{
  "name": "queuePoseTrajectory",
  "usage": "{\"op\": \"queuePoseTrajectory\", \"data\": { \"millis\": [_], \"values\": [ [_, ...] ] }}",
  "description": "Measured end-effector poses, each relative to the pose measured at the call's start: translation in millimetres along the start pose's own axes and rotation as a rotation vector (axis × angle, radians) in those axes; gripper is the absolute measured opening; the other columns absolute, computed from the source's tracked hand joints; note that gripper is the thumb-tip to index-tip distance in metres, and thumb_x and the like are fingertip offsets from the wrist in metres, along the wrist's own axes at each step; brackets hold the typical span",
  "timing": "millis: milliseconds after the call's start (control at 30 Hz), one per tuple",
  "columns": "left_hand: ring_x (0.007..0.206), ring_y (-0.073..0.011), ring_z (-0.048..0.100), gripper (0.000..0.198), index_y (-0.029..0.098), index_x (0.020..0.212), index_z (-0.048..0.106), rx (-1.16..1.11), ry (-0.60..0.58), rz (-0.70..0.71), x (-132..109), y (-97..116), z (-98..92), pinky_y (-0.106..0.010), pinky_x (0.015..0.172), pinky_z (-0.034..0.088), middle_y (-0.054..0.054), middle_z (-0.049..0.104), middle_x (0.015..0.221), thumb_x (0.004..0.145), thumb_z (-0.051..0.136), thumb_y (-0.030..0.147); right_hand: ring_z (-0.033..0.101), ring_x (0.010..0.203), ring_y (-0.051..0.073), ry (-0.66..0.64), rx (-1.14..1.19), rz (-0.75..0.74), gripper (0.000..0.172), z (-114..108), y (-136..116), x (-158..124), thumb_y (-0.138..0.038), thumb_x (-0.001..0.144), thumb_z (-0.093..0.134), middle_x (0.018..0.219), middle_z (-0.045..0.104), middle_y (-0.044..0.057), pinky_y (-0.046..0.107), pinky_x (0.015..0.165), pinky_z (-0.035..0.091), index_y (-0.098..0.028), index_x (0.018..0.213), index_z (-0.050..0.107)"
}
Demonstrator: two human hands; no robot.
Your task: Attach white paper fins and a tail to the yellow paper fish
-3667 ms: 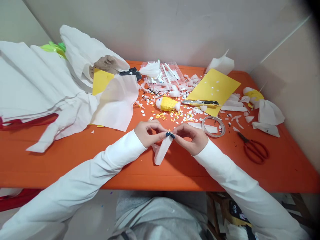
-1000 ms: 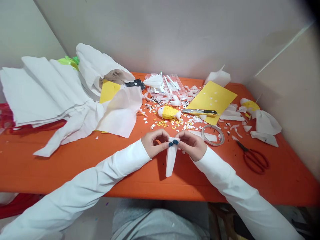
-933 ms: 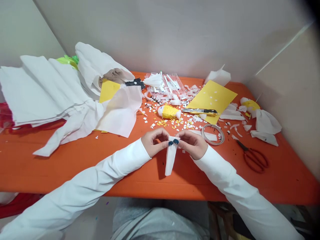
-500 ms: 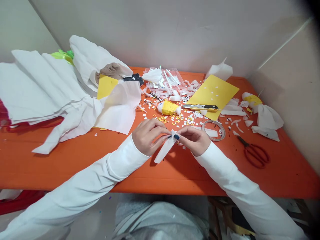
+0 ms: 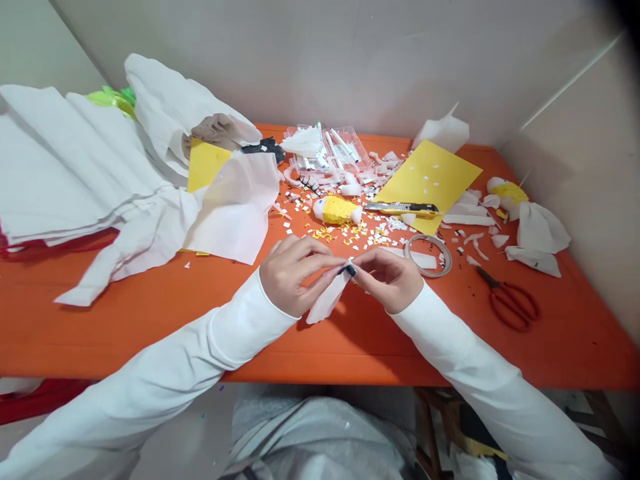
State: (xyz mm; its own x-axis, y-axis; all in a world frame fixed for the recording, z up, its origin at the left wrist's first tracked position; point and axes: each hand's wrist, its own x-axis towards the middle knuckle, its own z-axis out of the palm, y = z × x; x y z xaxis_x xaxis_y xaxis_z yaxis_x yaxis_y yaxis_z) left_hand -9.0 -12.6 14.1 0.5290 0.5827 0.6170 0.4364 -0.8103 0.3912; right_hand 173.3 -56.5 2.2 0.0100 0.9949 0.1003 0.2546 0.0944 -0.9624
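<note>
Paper strip (image 5: 329,300), slanting down between left hand (image 5: 293,275) and right hand (image 5: 393,279), both pinching it

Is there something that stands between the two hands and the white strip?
Nothing visible does: the left hand and the right hand both pinch the white strip directly near its far end.

White strip (image 5: 327,303): thin, matt, paper-like. Table (image 5: 300,361): smooth, plastic-looking, with a low sheen. Cutter (image 5: 403,209): metal blade, smooth plastic-looking body. Box (image 5: 361,142): clear, glossy plastic. Yellow sheet (image 5: 433,177): smooth, matt. Yellow figure (image 5: 337,210): rough, uneven coating. Scissors (image 5: 496,285): dark blades, smooth red plastic-looking handles. White stack (image 5: 75,167): matt, softly creased; cloth or paper cannot be determined. Sleeves (image 5: 175,363): matt, wrinkled cloth.
</note>
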Motion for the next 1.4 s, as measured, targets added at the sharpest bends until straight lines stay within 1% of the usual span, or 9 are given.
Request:
{"op": "queuePoseTrajectory", "data": {
  "millis": [133,300,500,633,767,867,1033,1300,1400],
  "values": [
    [0.069,-0.0141,0.058,0.013,0.018,0.086,0.073,-0.186,-0.020,-0.143,0,1,2.5,-0.028,0.066,0.046,-0.006,0.067,0.076,0.079,0.063,0.021,0.061,0.061,0.011,-0.004,-0.070,-0.063,0.010,0,-2,-1,-0.027,0.077,0.062,0.073,0.068,0.002,0.022,0.055,0.049,-0.018,0.079,0.065],
    [0.065,-0.0118,0.056,0.009,0.016,0.078,0.073,-0.444,-0.056,-0.355,4,1,3.8,-0.024,0.060,0.047,-0.005,0.063,0.070,0.075,0.066,0.022,0.063,0.065,0.012,-0.030,-0.101,-0.093,0.010,0,-2,-2,-0.027,0.078,0.060,0.076,0.069,0.003,0.022,0.057,0.052,-0.019,0.081,0.065],
    [0.060,-0.0098,0.052,0.010,0.014,0.071,0.072,-0.505,-0.098,-0.495,6,0,4.5,-0.022,0.053,0.040,-0.003,0.062,0.067,0.071,0.069,0.024,0.063,0.065,0.012,-0.043,-0.139,-0.109,0.012,-1,-3,-2,-0.029,0.080,0.058,0.078,0.070,0.003,0.023,0.060,0.053,-0.019,0.082,0.065],
    [0.057,-0.0099,0.050,0.018,0.014,0.070,0.072,-0.571,-0.143,-0.624,6,-1,6.3,-0.022,0.047,0.033,-0.002,0.059,0.063,0.069,0.071,0.032,0.063,0.066,0.013,-0.079,-0.153,-0.098,0.012,-3,-4,-1,-0.030,0.080,0.058,0.080,0.069,0.004,0.025,0.061,0.053,-0.020,0.082,0.064],
    [0.058,-0.0108,0.050,0.023,0.013,0.067,0.071,-0.669,-0.173,-0.756,7,-2,8.0,-0.023,0.050,0.035,-0.002,0.058,0.062,0.065,0.073,0.036,0.062,0.065,0.013,-0.079,-0.129,-0.087,0.012,-4,-4,-1,-0.030,0.080,0.058,0.078,0.069,0.004,0.026,0.060,0.053,-0.019,0.081,0.064],
    [0.058,-0.0110,0.052,0.022,0.013,0.063,0.070,-0.740,-0.172,-0.796,7,-4,9.5,-0.025,0.055,0.039,-0.001,0.059,0.061,0.062,0.075,0.034,0.061,0.064,0.012,-0.093,-0.111,-0.086,0.013,-4,-3,-1,-0.031,0.080,0.058,0.077,0.069,0.003,0.025,0.060,0.052,-0.019,0.081,0.064],
    [0.060,-0.0115,0.055,0.025,0.013,0.065,0.070,-0.850,-0.193,-0.828,4,-11,12.7,-0.026,0.063,0.044,-0.002,0.063,0.062,0.059,0.077,0.036,0.061,0.062,0.012,-0.097,-0.086,-0.072,0.013,-3,-3,-1,-0.031,0.080,0.059,0.075,0.068,0.002,0.023,0.060,0.051,-0.019,0.080,0.063],
    [0.062,-0.0135,0.056,0.034,0.013,0.065,0.068,-0.870,-0.208,-0.846,3,-10,13.6,-0.028,0.065,0.046,-0.003,0.065,0.064,0.057,0.077,0.045,0.061,0.064,0.012,-0.149,-0.048,-0.028,0.013,-5,-2,0,-0.031,0.080,0.059,0.076,0.068,0.002,0.025,0.062,0.051,-0.019,0.081,0.063],
    [0.063,-0.0127,0.055,0.036,0.013,0.069,0.067,-0.863,-0.184,-0.833,2,-9,14.1,-0.027,0.065,0.045,-0.003,0.064,0.067,0.062,0.073,0.048,0.061,0.066,0.013,-0.162,-0.029,0.002,0.015,-6,-1,2,-0.034,0.080,0.059,0.076,0.067,0.003,0.026,0.064,0.051,-0.019,0.082,0.063]
  ]
}}
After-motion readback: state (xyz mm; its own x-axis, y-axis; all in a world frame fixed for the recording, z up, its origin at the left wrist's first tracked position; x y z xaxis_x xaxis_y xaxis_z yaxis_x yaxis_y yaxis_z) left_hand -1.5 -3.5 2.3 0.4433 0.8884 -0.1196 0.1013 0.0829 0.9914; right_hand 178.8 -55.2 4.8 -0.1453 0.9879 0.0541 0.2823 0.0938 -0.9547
